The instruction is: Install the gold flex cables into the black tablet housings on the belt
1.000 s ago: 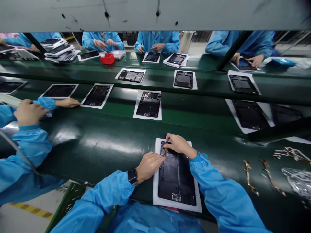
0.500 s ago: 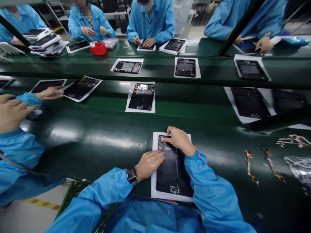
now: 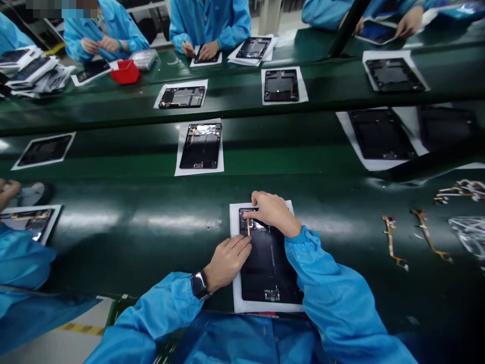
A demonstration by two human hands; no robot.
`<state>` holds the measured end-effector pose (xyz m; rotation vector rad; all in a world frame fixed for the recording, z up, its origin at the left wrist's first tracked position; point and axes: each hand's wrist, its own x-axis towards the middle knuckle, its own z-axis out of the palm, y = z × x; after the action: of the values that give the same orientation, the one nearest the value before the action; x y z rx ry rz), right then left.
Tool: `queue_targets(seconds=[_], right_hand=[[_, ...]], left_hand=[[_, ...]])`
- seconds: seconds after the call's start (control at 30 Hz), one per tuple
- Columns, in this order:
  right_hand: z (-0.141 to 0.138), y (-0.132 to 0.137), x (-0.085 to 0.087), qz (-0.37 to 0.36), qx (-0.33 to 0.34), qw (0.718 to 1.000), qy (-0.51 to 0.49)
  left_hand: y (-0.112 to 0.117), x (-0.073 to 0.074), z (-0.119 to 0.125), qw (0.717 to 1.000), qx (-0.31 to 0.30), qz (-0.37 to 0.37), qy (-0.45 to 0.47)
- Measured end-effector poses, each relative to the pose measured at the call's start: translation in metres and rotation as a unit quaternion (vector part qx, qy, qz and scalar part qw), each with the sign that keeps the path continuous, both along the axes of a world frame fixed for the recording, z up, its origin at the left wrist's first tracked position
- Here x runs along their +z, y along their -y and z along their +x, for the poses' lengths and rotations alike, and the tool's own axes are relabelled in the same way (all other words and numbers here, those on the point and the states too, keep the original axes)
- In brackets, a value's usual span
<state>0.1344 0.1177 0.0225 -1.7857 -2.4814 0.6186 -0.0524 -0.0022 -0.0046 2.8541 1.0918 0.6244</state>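
A black tablet housing (image 3: 270,268) lies on a white sheet (image 3: 237,298) at the bench edge in front of me. A thin orange flex cable (image 3: 248,227) runs along its upper left part. My left hand (image 3: 229,259) has its fingers pressed together at the cable's lower end. At the top, my right hand (image 3: 276,212) curls over the housing, thumb on the cable's upper end and index finger bent past the top edge. The right palm and wrist hide the housing's upper right part.
Two loose flex cables (image 3: 394,243) lie to my right, beside a cable bundle (image 3: 460,191) and clear plastic packaging (image 3: 470,233). Further tablet housings (image 3: 201,146) sit on sheets along raised green shelves. A dark post (image 3: 428,162) crosses at right. Co-workers in blue sit opposite and at left.
The view has shifted slightly. Both my hands stay on the cable and housing. The co-worker's hand at left has let go of a housing on its sheet and drawn back.
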Motion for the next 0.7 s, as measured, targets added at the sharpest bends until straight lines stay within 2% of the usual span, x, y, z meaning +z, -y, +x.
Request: queue_targets(seconds=[0.33, 0.7], right_hand=[[0.0, -0.0011, 0.0025, -0.001, 0.003, 1.0, 0.007], [0.0006, -0.0005, 0.0024, 0.003, 0.004, 1.0, 0.002]], left_hand=[[-0.0017, 0.0042, 0.0029, 0.999, -0.008, -0.002, -0.034], [-0.0007, 0.0027, 0.0026, 1.0, -0.003, 0.008, -0.024]])
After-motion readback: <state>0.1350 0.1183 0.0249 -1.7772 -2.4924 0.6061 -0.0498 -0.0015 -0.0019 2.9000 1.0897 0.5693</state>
